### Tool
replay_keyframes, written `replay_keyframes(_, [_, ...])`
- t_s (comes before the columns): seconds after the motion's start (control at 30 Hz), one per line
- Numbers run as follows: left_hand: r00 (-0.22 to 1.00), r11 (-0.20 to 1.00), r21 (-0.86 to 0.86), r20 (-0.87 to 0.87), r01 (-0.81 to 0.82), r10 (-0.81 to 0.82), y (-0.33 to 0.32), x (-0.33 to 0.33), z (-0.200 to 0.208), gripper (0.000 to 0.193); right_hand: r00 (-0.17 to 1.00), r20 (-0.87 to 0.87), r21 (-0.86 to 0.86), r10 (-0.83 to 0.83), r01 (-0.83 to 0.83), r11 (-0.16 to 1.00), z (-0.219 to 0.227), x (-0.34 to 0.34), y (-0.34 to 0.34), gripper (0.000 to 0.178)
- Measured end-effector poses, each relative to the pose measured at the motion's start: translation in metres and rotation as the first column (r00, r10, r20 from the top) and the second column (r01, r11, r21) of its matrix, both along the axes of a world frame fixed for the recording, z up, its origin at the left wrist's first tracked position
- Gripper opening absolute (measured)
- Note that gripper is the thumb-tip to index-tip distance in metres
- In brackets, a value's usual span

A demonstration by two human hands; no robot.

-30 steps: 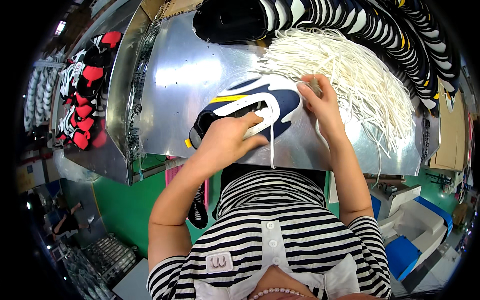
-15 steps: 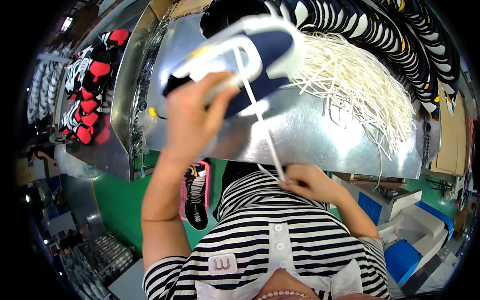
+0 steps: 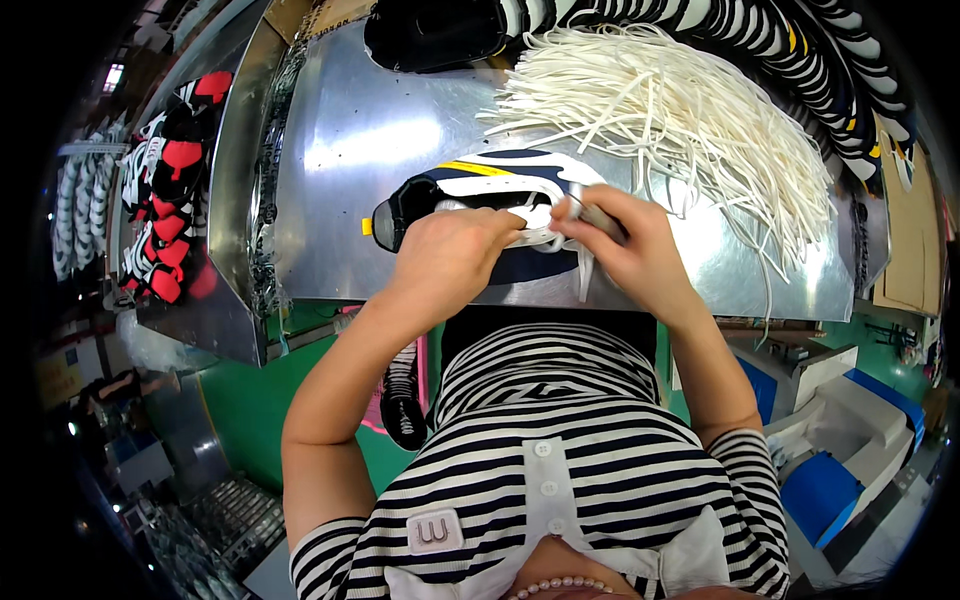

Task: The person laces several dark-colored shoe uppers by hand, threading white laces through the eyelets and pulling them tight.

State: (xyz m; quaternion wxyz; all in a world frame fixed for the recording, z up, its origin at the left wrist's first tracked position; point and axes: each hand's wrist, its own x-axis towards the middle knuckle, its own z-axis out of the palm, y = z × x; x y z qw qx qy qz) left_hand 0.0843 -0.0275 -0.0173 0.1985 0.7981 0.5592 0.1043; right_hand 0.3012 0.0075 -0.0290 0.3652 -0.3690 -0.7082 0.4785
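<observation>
We are pinching a grey tool [image 3: 604,224] between the thumb and forefinger of our right grip [image 3: 642,248], over the white-rimmed opening of the shoe [image 3: 530,267]. Our left grip [image 3: 445,255] is bending its fingers over the same opening; its thumb is hiding from view, so we cannot tell whether it is pinching or only pressing. The shoe, navy and white, is lying on the tabletop [image 3: 345,205] near the middle of the near edge, its black heel and yellow tab facing the left edge, its toe the right. Just beside the right grip, a white lace [image 3: 585,272] is hanging toward the near edge.

Farther out, we are seeing a heap of laces [image 3: 670,115] covering much of the tabletop's right side, a few strands drooping past the near edge. A row of shoes [image 3: 650,14] is curving along the far edge around the far right corner. Beyond the left edge, red and black shoes [image 3: 170,225] are lying in a line. Past the near edge, green floor [image 3: 260,405] is showing.
</observation>
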Motion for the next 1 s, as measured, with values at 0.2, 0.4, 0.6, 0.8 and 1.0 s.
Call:
replay_keyframes(0.2, [0.999,0.996,0.077,-0.023,0.045,-0.043,0.009,0.014,0.011,0.021,0.993,0.122,0.121,0.006,-0.021,0.992,-0.014,-0.015,0.035,0.015])
replay_keyframes(0.4, [0.995,0.987,-0.124,-0.026,-0.103,0.101,0.029,0.03,-0.003,0.023,0.986,-0.071,0.053,-0.154,0.158,0.986,-0.041,-0.014,0.029,0.028])
replay_keyframes(0.6, [0.986,0.99,-0.042,0.089,-0.137,0.14,0.029,0.027,-0.018,0.022,0.996,0.026,-0.199,-0.08,0.084,0.977,-0.033,0.011,-0.02,0.017])
replay_keyframes(0.8, [0.983,0.988,0.003,0.099,-0.154,0.153,0.026,0.031,-0.02,0.024,0.986,0.163,-0.145,-0.043,0.067,0.987,-0.037,0.013,-0.022,0.015])
replay_keyframes(1.0, [0.923,0.942,-0.333,0.348,-0.043,0.165,0.024,0.022,-0.018,0.014,0.888,0.46,0.047,-0.011,-0.012,0.999,-0.021,0.014,-0.017,0.01])
